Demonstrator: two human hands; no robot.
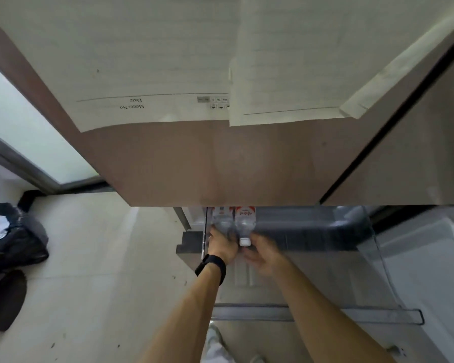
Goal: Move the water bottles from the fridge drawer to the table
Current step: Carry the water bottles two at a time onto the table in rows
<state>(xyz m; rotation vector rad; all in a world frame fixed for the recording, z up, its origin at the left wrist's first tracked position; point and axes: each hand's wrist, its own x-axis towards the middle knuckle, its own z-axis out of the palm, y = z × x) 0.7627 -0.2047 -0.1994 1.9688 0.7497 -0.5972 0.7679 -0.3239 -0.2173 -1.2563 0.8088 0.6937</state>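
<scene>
Two clear water bottles with red-and-white labels lie side by side in the pulled-out fridge drawer (pixel 312 231), below the fridge door. My left hand (pixel 222 247), a black band on its wrist, grips the neck end of the left bottle (pixel 222 222). The right bottle (pixel 244 224) points its white cap toward me. My right hand (pixel 264 254) is at that cap with curled fingers, slightly blurred; whether it holds the bottle I cannot tell. The bottles' far ends are hidden under the door. The table is not in view.
The brown fridge door (pixel 220 158) with paper sheets (pixel 155 61) taped on fills the upper view. A clear drawer front (pixel 325 314) runs below my arms. A black bag (pixel 13 237) lies on the tiled floor at left.
</scene>
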